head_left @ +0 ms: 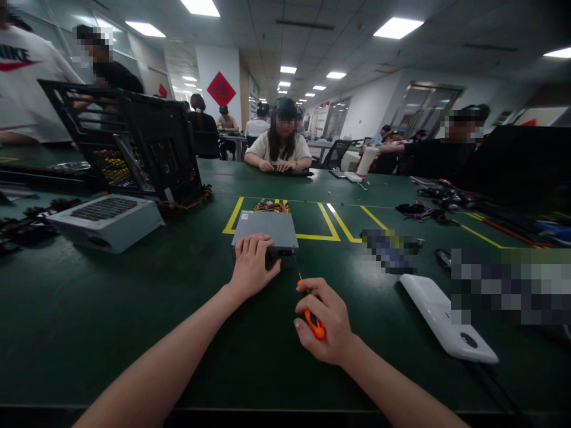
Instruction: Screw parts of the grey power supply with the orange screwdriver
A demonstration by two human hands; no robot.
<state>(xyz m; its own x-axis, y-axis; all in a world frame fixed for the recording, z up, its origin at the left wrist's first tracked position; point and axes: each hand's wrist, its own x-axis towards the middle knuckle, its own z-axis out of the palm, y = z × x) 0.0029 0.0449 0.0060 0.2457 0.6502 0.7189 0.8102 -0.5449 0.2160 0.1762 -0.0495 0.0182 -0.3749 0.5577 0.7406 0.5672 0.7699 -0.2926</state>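
A grey computer power supply (272, 227) lies on the green table (214, 351) in front of me, its bundle of coloured wires (271, 206) at the far side. My left hand (253, 261) grips its near left edge, fingers on top and thumb against the near face. In my right hand (328, 318) is an orange-handled screwdriver (316, 324), the fingers curled round the handle. Its thin shaft points up and away, the tip at the near right corner of the power supply. Whether the tip sits in a screw is too small to tell.
Another power supply (107, 220) and a black computer case (147, 142) stand on the left. A white power bank-like device (448, 318) with a cable lies on the right. Yellow tape (330, 223) marks the table. Cables (428, 211) lie far right; a person (281, 142) sits opposite.
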